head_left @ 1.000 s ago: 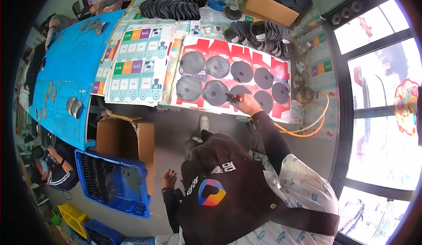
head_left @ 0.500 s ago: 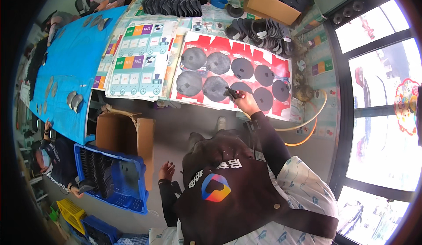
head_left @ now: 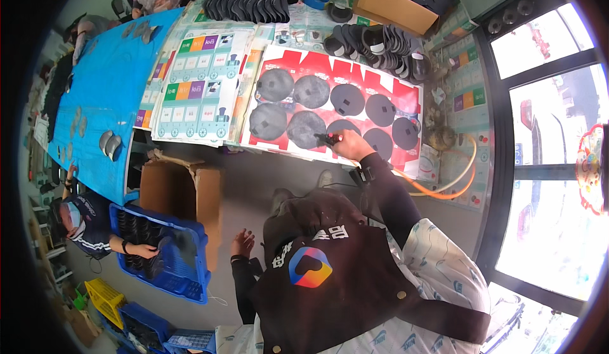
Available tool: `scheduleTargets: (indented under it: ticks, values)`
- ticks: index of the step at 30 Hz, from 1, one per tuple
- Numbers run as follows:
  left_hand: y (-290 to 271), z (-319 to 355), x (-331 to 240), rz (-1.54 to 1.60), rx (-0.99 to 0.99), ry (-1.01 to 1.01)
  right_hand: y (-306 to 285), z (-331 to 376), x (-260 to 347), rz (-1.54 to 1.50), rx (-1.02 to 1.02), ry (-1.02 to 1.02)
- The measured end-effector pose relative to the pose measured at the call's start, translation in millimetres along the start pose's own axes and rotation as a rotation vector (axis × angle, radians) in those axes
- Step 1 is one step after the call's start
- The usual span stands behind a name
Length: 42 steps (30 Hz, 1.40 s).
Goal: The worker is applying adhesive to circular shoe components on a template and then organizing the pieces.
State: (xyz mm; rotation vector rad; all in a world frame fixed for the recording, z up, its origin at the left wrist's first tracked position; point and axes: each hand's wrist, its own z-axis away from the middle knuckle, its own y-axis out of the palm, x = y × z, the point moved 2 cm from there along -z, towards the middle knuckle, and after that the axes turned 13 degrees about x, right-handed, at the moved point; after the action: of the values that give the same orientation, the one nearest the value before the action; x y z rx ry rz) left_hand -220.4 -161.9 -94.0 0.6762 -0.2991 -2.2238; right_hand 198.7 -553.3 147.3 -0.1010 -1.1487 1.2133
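Head view looks down on a long desk (head_left: 444,125) covered with printed paper sheets. On the red sheet (head_left: 406,94) lie nine dark round discs in two rows, flat, each apart from its neighbours. The right hand (head_left: 351,146) reaches over the sheet; its fingers are closed around a small dark tool with a red tip (head_left: 328,139), and this tip touches the middle disc (head_left: 342,131) of the near row. The two left discs in each row look grey and rough, as if coated or dusty, while the discs to the right look smooth and darker, some with a small square mark in the centre. From this I judge that about half of the discs are treated and the right half is left, but I cannot be sure.

The left hand (head_left: 242,242) hangs low beside the dark apron, fingers apart, holding nothing. Behind the red sheet, more black discs (head_left: 380,40) stand stacked on edge, near a cardboard box (head_left: 387,2).
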Motion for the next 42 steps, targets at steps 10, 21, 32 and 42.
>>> scheduleTargets:
  ticks: [10,21,32,42]
  values:
    - [21.7,-3.0,22.6,-0.014,-0.034,-0.005,-47.4,39.9,-35.3,-0.243,-0.083,0.125]
    - [46.5,-17.1,32.3,-0.137,-0.01,-0.073,-28.5,51.9,-115.6,-0.277,-0.192,0.112]
    - [59.2,-33.1,27.4,-0.181,-0.053,-0.029,-43.7,58.0,-124.4,-0.114,-0.372,0.148]
    - [14.8,-33.9,67.5,-0.481,0.211,0.18,-39.8,83.7,-113.1,-0.173,-0.215,0.082]
